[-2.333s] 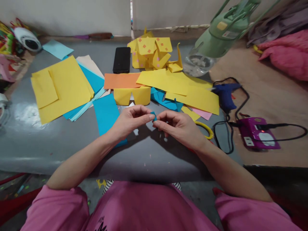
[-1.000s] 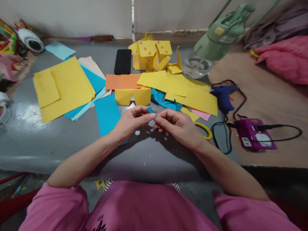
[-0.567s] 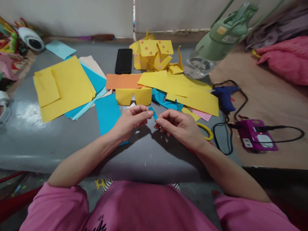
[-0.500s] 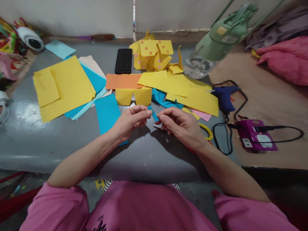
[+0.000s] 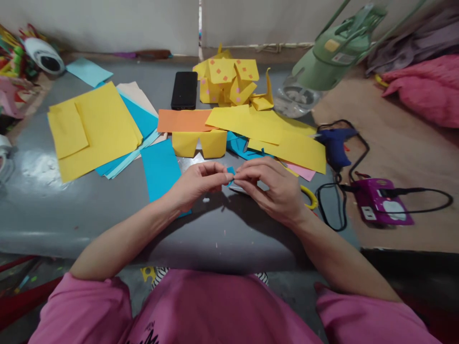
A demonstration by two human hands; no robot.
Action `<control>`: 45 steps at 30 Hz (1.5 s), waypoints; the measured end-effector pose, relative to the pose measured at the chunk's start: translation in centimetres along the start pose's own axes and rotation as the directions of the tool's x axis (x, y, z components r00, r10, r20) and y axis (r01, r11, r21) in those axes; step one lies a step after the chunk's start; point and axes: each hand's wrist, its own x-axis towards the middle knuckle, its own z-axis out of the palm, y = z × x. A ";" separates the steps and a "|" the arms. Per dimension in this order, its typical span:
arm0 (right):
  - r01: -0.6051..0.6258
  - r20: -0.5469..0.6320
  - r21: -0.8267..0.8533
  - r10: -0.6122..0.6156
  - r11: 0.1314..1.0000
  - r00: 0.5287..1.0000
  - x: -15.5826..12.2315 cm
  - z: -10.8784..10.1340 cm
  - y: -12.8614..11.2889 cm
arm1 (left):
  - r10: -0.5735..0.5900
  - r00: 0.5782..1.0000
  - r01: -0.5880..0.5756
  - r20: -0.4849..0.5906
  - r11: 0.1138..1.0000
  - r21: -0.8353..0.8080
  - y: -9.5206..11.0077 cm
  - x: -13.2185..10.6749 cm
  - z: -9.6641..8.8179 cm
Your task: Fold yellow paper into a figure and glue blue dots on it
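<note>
Small blue paper strip (image 5: pixel 230 170), short and narrow, sits in the air over the middle of the table, pinched between the thumb and fingertips of the bare left hand (image 5: pixel 196 185); the bare right hand (image 5: pixel 274 188) meets it at its right edge, though whether those fingertips grip it or merely touch is too small to tell. Such a tiny piece presumably calls for fingertips from both sides, with the palms kept out of the way. Just beneath the right fingers shows a slim silvery blade (image 5: pixel 238 189), and a yellow ring-shaped handle (image 5: pixel 310 197) pokes out past that hand; I cannot tell whether they are held or lying down. Beside the left wrist lies a flat blue paper rectangle (image 5: pixel 159 167), and just beyond the hands a notched yellow paper piece (image 5: pixel 184 143) and crumpled-looking blue paper cuttings (image 5: pixel 238 143), likely kept within easy reach. Farther right, a dark blue glue gun (image 5: pixel 336 143) rests near the table's right edge, its black cord looping close to the right forearm, which narrows sideways room there. Broad yellow paper sheets (image 5: pixel 294 141) limit forward movement, while the glossy grey tabletop (image 5: pixel 215 234) runs back between the forearms to its rounded front edge, giving the hands room toward the body.
</note>
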 end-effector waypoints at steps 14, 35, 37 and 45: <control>0.053 -0.014 -0.014 -0.053 0.999 0.999 0.0 -0.1 0.0 | -0.007 1.000 0.007 0.007 0.998 -0.059 0.0 0.1 -0.3; 0.167 -0.102 -0.086 -0.175 0.982 0.979 -0.1 0.1 0.3 | 0.038 0.999 -0.038 0.013 0.999 -0.002 -0.1 -0.1 0.0; 0.186 -0.106 -0.120 -0.198 0.975 0.974 -0.1 0.2 0.4 | 0.043 0.999 -0.043 0.010 0.999 -0.008 0.0 -0.2 0.0; 0.325 -0.083 -0.233 -0.351 0.917 0.932 0.0 0.3 0.8 | -0.005 1.000 0.004 -0.004 0.999 -0.036 0.0 -0.1 0.0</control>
